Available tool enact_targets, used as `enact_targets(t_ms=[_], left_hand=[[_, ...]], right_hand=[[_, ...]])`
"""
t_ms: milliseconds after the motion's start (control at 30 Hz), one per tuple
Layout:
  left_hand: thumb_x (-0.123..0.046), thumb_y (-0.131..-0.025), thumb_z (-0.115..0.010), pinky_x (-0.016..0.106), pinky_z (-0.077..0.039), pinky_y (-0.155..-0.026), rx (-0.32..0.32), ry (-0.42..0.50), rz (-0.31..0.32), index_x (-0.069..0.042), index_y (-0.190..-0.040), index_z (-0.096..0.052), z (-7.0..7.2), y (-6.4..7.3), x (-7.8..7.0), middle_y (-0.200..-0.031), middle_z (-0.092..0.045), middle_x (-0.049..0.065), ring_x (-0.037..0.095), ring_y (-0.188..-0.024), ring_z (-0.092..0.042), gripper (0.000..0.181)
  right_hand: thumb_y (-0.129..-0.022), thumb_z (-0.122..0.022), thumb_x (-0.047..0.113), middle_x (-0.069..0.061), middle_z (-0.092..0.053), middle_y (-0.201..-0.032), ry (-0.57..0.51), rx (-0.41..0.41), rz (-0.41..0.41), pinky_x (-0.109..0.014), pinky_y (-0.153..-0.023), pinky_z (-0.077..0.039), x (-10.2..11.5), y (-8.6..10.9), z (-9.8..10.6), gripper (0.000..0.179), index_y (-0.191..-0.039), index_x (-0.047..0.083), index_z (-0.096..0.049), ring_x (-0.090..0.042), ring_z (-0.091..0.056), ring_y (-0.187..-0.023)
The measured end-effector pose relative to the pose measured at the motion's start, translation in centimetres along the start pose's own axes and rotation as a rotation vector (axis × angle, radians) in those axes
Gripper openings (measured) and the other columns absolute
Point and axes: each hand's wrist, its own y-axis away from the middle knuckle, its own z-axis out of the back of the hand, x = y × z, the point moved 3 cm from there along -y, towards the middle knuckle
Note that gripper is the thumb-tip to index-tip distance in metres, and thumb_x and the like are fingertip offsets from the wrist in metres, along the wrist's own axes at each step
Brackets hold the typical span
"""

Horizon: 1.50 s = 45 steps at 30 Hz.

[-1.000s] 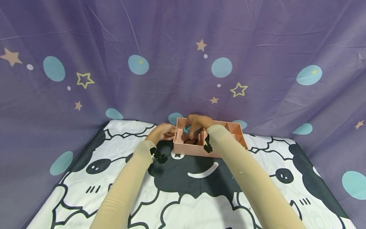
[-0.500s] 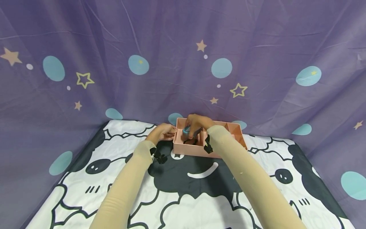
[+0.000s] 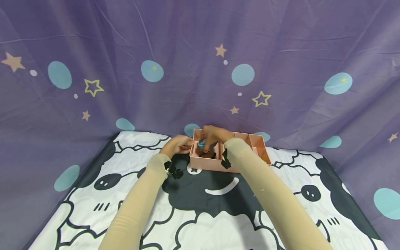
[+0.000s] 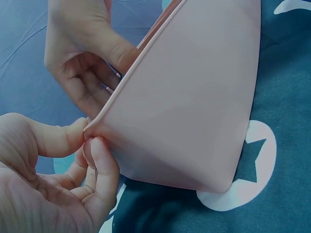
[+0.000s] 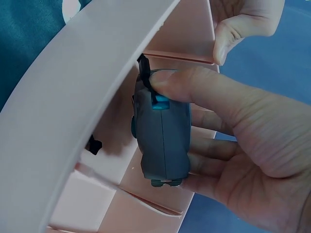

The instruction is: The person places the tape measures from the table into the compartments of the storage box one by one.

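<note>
A long pink divided box (image 3: pixel 206 164) stands at the back of the cloth. My left hand (image 3: pixel 178 143) pinches the rim at its left end between thumb and fingers, as the left wrist view shows close up. Reaching into the leftmost compartment, my right hand (image 3: pixel 215 134) grips a grey and teal tape measure (image 5: pixel 163 138). The thumb presses near its teal button (image 5: pixel 160 102), beside a black strap (image 5: pixel 144 70). My other fingers wrap the far side and are partly hidden by the tape measure.
Thin dividers (image 5: pixel 141 199) split the box into several compartments. Under it lies a black-and-white cartoon sheep cloth (image 3: pixel 215 229). Close behind the box hangs a purple curtain (image 3: pixel 187 100) with stars and blue spots.
My right hand has shifted slightly to the left inside the box, carrying the tape measure with it. The left hand stays on the rim.
</note>
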Motion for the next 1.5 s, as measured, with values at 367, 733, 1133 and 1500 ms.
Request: enact_targets(t_ms=[367, 733, 1133, 1500], left_hand=[[-0.004, -0.1, -0.059, 0.018, -0.054, -0.064, 0.032, 0.032, 0.022, -0.003, -0.122, -0.057, -0.6, 3.2, -1.2, -0.073, -0.06, -0.002, 0.007, -0.062, -0.056, 0.022], [-0.006, -0.1, -0.06, 0.017, -0.052, -0.058, 0.016, 0.009, 0.008, -0.003, -0.129, -0.056, -0.6, 3.0, -1.3, -0.071, -0.061, -0.005, 0.005, -0.061, -0.057, 0.03], [-0.007, -0.101, -0.059, 0.019, -0.054, -0.061, 0.027, 0.006, 0.009, -0.003, -0.137, -0.055, -0.6, 3.0, -1.4, -0.073, -0.064, -0.005, 0.006, -0.063, -0.061, 0.037], [-0.003, -0.101, -0.056, 0.016, -0.05, -0.054, 0.006, 0.018, 0.002, -0.003, -0.13, -0.054, -0.7, 2.8, -1.0, -0.068, -0.057, -0.004, 0.004, -0.057, -0.055, 0.029]], right_hand=[[-0.076, -0.089, 0.008, -0.015, -0.064, -0.13, 0.013, -0.009, -0.016, -0.039, -0.09, -0.059, -0.1, -0.1, -0.1, 0.056, -0.127, -0.001, -0.066, -0.019, -0.058, -0.097], [-0.078, -0.086, 0.005, -0.003, -0.069, -0.092, 0.024, -0.027, 0.012, -0.039, -0.077, -0.057, 0.0, -0.4, -0.2, 0.026, -0.102, 0.001, -0.077, -0.012, -0.051, -0.071], [-0.081, -0.087, 0.015, -0.009, -0.073, -0.114, 0.125, -0.028, 0.022, -0.026, -0.069, -0.049, 0.1, -1.2, 0.0, 0.028, -0.106, 0.005, -0.079, -0.011, -0.052, -0.077], [-0.073, -0.092, 0.021, -0.005, -0.078, -0.104, 0.256, -0.081, 0.057, -0.02, -0.067, -0.049, 0.2, -2.4, -0.3, 0.03, -0.098, 0.007, -0.081, -0.011, -0.056, -0.079]])
